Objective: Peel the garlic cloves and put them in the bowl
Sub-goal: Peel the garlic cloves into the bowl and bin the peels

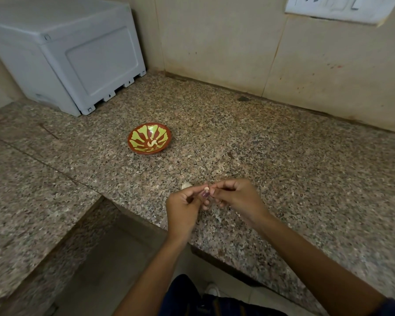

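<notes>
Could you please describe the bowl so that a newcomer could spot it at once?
On the speckled granite counter, look right of the white box. The bowl sits alone there, red-brown with yellow-green petal shapes, peeled garlic inside.

Grey plastic box (66, 53), wall socket plate (338, 6)

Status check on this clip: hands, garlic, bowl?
Left hand and right hand both pinch one garlic clove, mid-peel. Bowl holds peeled clove. Another clove lies on the counter. Nothing obstructing.
</notes>
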